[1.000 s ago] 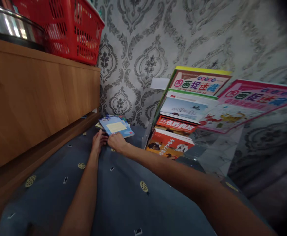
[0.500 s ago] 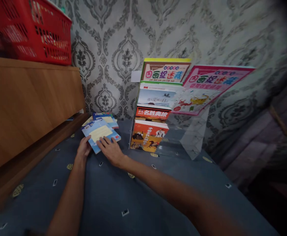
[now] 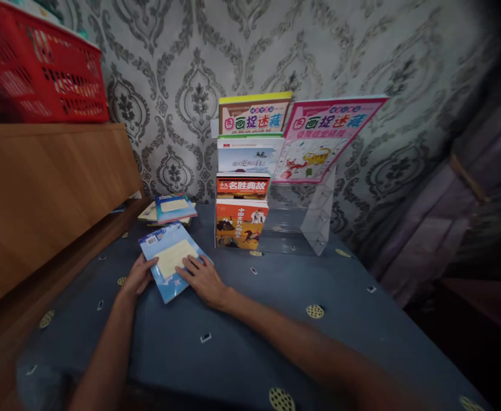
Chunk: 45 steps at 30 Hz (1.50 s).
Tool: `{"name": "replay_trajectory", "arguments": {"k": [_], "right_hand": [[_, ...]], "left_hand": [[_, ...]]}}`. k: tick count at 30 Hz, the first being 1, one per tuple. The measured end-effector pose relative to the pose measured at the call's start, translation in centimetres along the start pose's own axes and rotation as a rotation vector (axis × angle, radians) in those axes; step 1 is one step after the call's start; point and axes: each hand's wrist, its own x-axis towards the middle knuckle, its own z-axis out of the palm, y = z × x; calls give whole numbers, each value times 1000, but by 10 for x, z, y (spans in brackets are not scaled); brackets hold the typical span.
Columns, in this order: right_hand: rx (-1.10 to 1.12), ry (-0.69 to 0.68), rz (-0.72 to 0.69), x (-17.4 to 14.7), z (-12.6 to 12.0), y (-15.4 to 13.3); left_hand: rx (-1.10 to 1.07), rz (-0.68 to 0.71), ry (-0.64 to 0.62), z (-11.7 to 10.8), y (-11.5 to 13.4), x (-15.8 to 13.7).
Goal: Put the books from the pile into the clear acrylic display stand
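Note:
A light-blue book (image 3: 169, 244) with a cream panel and a barcode lies between my hands, tilted on the cloth-covered table. My left hand (image 3: 139, 275) grips its left edge, thumb on the cover and the other fingers partly hidden below. At the right side, my right hand (image 3: 205, 281) holds the book with its fingers across the cover; its grip underneath is hidden. Just behind lies a small pile of books, topped by a blue book (image 3: 175, 208) over a yellowish one (image 3: 148, 212).
A clear display stand (image 3: 314, 225) holds an orange book (image 3: 242, 225), a pink picture book (image 3: 319, 142) and several others in tiers. On the left, a wooden cabinet (image 3: 53, 188) carries a red basket (image 3: 65, 74). Patterned wallpaper and a curtain (image 3: 430, 228) border the table.
Both hands have drawn the light-blue book off the pile and toward me, uncovering the books behind it. My view has shifted, so the stand appears further left.

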Motion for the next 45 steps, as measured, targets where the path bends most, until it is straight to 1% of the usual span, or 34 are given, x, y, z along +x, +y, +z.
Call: {"name": "replay_trajectory", "arguments": {"k": [2, 4, 8, 10, 13, 15, 18, 21, 24, 27, 29, 30, 32, 34, 36, 38, 40, 43, 45], "right_hand": [[18, -62, -24, -14, -5, -2], [29, -106, -46, -27, -12, -4], [17, -142, -67, -55, -30, -11], [14, -153, -70, -71, -38, -14], [49, -156, -72, -98, -49, -15], [86, -154, -62, -116, -55, -14], [159, -148, -27, -139, -64, -10], [289, -118, 44, -154, -79, -8], [460, -55, 165, -160, -96, -7], [674, 41, 349, -164, -109, 0], [817, 138, 463, -166, -114, 8], [886, 191, 511, -168, -116, 12], [1045, 279, 589, -173, -118, 21], [1216, 324, 670, -179, -121, 29], [1335, 355, 759, -184, -125, 38], [1375, 399, 838, -189, -130, 50], [1375, 451, 898, -192, -134, 66], [1383, 501, 983, -194, -135, 94], [1368, 485, 1025, -196, -131, 112]], "left_hand": [[90, -3, 13, 1, -3, -10], [132, 13, 48, 2, -7, -19], [207, 95, 142, 6, -12, -33], [291, 145, 92, 8, -11, -39], [419, 193, -52, 12, -6, -47], [442, 187, -104, 15, -3, -53], [453, 186, -149, 22, -3, -63], [482, 230, -197, 30, -8, -75], [616, 368, -232, 40, -14, -85], [753, 488, -197, 51, -13, -89], [753, 511, -172, 58, -10, -90], [722, 495, -188, 62, -7, -91], [612, 390, -273, 71, -2, -92], [510, 262, -356, 82, 2, -95], [460, 194, -379, 95, 5, -98], [433, 186, -391, 110, 6, -101], [389, 147, -428, 125, 5, -105], [286, 3, -467, 146, -1, -111], [235, -103, -456, 154, -10, -116]]}}
